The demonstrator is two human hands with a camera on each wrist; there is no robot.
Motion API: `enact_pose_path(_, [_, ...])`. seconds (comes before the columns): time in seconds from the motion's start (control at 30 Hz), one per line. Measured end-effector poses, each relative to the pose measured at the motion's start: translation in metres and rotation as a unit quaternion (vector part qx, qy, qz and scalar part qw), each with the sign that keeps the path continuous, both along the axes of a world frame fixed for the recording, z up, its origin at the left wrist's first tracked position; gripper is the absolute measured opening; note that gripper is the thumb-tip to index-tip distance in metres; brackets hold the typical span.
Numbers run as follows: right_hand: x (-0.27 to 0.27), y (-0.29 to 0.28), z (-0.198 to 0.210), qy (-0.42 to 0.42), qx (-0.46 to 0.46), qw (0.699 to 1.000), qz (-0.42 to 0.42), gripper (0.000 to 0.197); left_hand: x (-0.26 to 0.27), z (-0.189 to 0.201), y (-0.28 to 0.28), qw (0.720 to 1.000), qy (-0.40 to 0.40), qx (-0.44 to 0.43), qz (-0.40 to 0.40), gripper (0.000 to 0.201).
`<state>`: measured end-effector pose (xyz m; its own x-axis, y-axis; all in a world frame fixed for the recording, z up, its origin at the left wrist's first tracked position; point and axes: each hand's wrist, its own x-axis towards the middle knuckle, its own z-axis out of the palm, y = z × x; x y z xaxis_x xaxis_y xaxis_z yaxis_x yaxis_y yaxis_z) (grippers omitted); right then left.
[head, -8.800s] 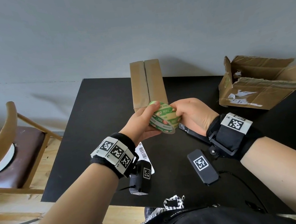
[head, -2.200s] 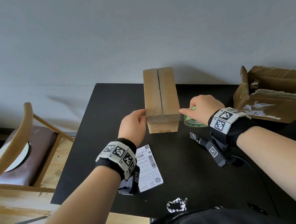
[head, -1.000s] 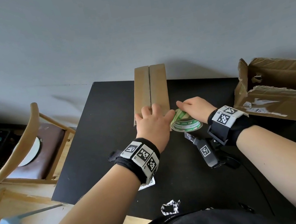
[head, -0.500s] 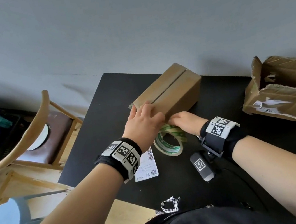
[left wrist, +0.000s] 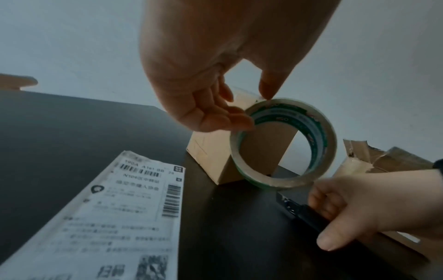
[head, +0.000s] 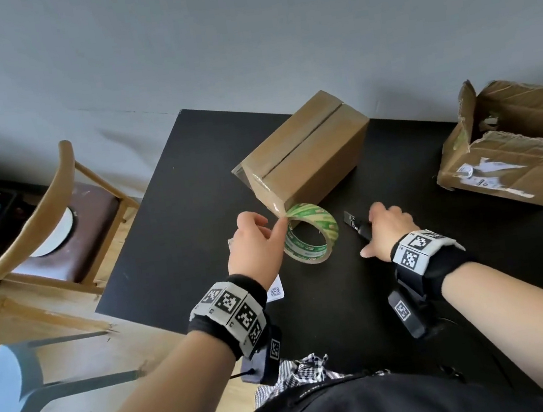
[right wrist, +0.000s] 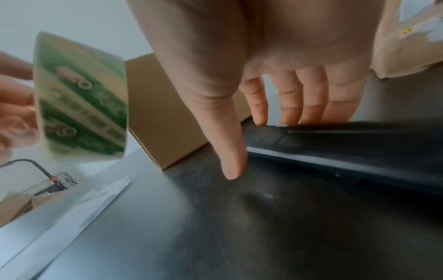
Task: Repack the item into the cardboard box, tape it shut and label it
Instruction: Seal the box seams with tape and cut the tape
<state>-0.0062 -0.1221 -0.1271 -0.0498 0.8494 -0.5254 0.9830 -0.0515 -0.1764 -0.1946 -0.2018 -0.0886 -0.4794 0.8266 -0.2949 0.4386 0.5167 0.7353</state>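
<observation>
The closed cardboard box (head: 305, 156) lies slantwise on the black table (head: 179, 252), with clear tape over its near end. A strip runs from that end to the green tape roll (head: 312, 235), which stands on edge. My left hand (head: 276, 226) pinches the roll (left wrist: 282, 144) at its top rim, thumb outside and fingers inside. My right hand (head: 370, 231) lies over the black utility knife (head: 355, 226) on the table, fingers (right wrist: 311, 98) touching its far side, thumb stretched out apart. The shipping label (left wrist: 120, 217) lies flat under my left wrist.
A torn-open cardboard box (head: 514, 146) sits at the table's right end. A wooden chair (head: 42, 236) and a grey stool (head: 1, 390) stand left of the table. A grey wall closes off the far edge.
My left hand came off the box top and took the tape roll. My right hand let go of the roll and moved right onto the knife. The box turned slantwise earlier.
</observation>
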Motion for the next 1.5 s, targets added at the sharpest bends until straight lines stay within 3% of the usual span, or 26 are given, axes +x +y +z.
enact_pose_path(0.2, [0.009, -0.005, -0.008, 0.028, 0.053, 0.997, 0.045, 0.035, 0.018, -0.006, 0.003, 0.981, -0.189, -0.004, 0.048, 0.049])
enact_pose_path(0.4, [0.010, 0.001, 0.022, 0.175, 0.066, 0.982, 0.023, 0.043, 0.028, 0.000, 0.008, 0.945, -0.300, 0.027, 0.128, 0.057])
enact_pose_path(0.5, [0.009, 0.005, 0.039, 0.241, 0.083, 0.965, 0.063, 0.041, 0.034, -0.001, 0.006, 0.937, -0.330, 0.024, 0.113, 0.073])
enact_pose_path(0.6, [0.007, 0.009, 0.055, 0.263, 0.106, 0.952, 0.120, 0.040, 0.040, -0.001, 0.004, 0.921, -0.362, 0.042, 0.133, 0.064])
enact_pose_path(0.7, [0.002, 0.013, 0.069, 0.232, 0.108, 0.942, 0.216, 0.044, 0.042, 0.001, 0.004, 0.905, -0.394, 0.059, 0.147, 0.050])
enact_pose_path(0.87, [-0.015, 0.022, 0.087, 0.110, 0.096, 0.928, 0.344, 0.047, 0.043, 0.000, 0.003, 0.904, -0.393, 0.071, 0.153, 0.043])
enact_pose_path(1.17, [-0.042, 0.034, 0.102, -0.013, 0.152, 0.874, 0.461, 0.028, 0.046, 0.005, 0.006, 0.882, -0.438, 0.042, 0.169, 0.037])
enact_pose_path(1.37, [-0.053, 0.032, 0.099, -0.048, 0.193, 0.841, 0.503, 0.025, 0.055, 0.008, 0.011, 0.858, -0.469, 0.043, 0.206, 0.015])
enact_pose_path(1.5, [-0.052, 0.032, 0.099, -0.061, 0.227, 0.818, 0.524, 0.024, 0.060, 0.010, 0.016, 0.849, -0.465, 0.027, 0.250, 0.024])
